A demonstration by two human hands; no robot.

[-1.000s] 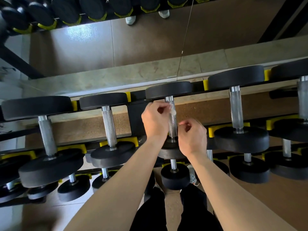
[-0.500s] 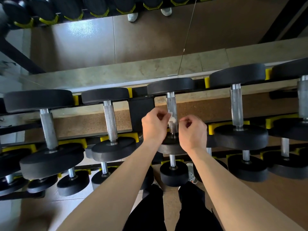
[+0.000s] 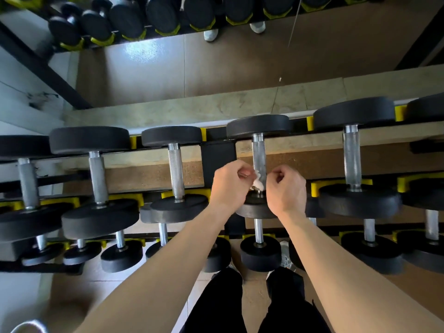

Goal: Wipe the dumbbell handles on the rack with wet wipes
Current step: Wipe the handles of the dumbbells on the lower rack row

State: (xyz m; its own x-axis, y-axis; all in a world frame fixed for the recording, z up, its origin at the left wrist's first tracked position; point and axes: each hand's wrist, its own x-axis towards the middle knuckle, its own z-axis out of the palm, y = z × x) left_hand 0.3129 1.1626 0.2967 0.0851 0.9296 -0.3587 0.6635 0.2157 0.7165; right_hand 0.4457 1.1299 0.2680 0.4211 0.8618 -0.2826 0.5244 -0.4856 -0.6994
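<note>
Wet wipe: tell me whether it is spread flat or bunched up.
Bunched up: the wet wipe shows as a small crumpled white wad against the dumbbell handle, pinched by the left hand.

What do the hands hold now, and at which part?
The left hand pinches a white wet wipe by its end, against the dumbbell handle. Whether the curled right hand has a grip on the other end cannot be told.
</note>
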